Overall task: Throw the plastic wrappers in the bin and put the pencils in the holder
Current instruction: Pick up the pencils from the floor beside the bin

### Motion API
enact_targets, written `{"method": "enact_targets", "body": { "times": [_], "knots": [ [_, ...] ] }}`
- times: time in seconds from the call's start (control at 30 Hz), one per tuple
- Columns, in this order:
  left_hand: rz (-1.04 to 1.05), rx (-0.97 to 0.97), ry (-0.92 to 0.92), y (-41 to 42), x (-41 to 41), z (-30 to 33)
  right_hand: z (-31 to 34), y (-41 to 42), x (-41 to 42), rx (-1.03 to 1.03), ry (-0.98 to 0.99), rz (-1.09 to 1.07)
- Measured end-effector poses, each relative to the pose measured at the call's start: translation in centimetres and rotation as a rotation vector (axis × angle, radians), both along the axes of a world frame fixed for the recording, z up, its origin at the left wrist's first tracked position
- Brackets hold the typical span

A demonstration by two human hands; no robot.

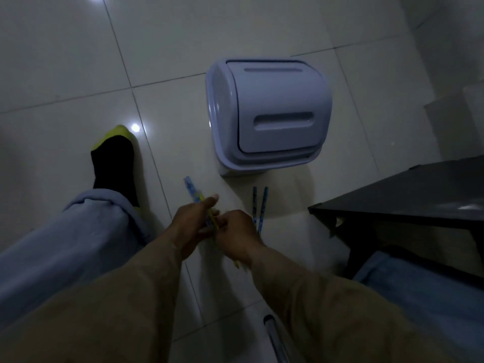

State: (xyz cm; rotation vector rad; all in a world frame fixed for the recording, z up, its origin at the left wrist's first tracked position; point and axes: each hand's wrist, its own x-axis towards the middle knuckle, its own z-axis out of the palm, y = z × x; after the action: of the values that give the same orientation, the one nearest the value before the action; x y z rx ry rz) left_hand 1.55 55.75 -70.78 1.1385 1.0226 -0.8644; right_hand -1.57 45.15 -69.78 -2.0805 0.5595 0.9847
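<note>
A pale grey bin [269, 113] with a closed swing lid stands on the tiled floor ahead of me. My left hand [192, 224] and my right hand [235, 234] meet just above the floor, both gripping a wrapped pencil [192, 192] whose blue and yellow plastic wrapper sticks out past my left thumb; its yellow tip shows below my right wrist. Two blue pencils [259, 208] lie side by side on the floor to the right of my hands, near the bin's base. No holder is in view.
My left foot in a black and yellow sock [114, 158] rests on the floor at the left. A dark low table [408, 195] juts in from the right. A thin metal rod [275, 336] shows at the bottom.
</note>
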Motion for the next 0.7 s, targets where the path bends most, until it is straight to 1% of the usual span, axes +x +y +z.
{"method": "enact_targets", "body": {
  "times": [0.07, 0.17, 0.23, 0.3, 0.33, 0.37, 0.4, 0.43, 0.47, 0.5, 0.53, 0.6, 0.63, 0.67, 0.7],
  "knots": [
    [-0.001, -0.030, -0.017, -0.9, 0.2, 0.4, 0.9, -0.1, -0.2, 0.082, -0.098, -0.016],
    [0.052, -0.017, -0.069, -1.3, 0.5, 0.7, 1.5, -0.1, -0.8, 0.107, -0.234, -0.096],
    [0.115, -0.067, -0.098, -1.2, 0.7, 0.7, 1.8, 0.1, -1.7, 0.119, -0.278, -0.237],
    [0.169, -0.102, -0.119, -1.2, 1.1, 0.8, 2.1, 0.5, -3.0, 0.104, -0.298, -0.484],
    [0.193, -0.117, -0.119, -1.1, 1.3, 0.9, 2.1, 0.7, -3.5, 0.100, -0.255, -0.663],
    [0.218, -0.136, -0.112, -1.0, 1.5, 0.9, 2.1, 0.7, -3.6, 0.139, -0.147, -0.887],
    [0.240, -0.157, -0.101, -0.9, 1.5, 0.9, 1.9, 0.8, -3.6, 0.245, 0.006, -1.124],
    [0.252, -0.177, -0.091, -0.9, 1.4, 0.9, 1.9, 1.0, -3.5, 0.392, 0.152, -1.307],
    [0.253, -0.190, -0.084, -0.9, 1.1, 0.9, 2.1, 1.2, -3.4, 0.536, 0.252, -1.406],
    [0.247, -0.190, -0.079, -1.1, 0.6, 1.0, 2.3, 1.7, -3.1, 0.641, 0.291, -1.447],
    [0.240, -0.180, -0.076, -1.3, -0.1, 1.1, 2.4, 2.2, -2.8, 0.705, 0.291, -1.459],
    [0.248, -0.141, -0.077, -1.9, -1.2, 1.3, 2.3, 2.8, -1.7, 0.734, 0.265, -1.446],
    [0.249, -0.110, -0.091, -2.0, -1.5, 1.3, 2.4, 3.1, -0.8, 0.697, 0.273, -1.379],
    [0.232, -0.080, -0.113, -1.8, -1.6, 1.3, 2.5, 3.3, -0.1, 0.594, 0.280, -1.219],
    [0.197, -0.052, -0.134, -1.5, -1.6, 1.4, 2.5, 3.2, 0.5, 0.449, 0.277, -0.985]
  ]
}}
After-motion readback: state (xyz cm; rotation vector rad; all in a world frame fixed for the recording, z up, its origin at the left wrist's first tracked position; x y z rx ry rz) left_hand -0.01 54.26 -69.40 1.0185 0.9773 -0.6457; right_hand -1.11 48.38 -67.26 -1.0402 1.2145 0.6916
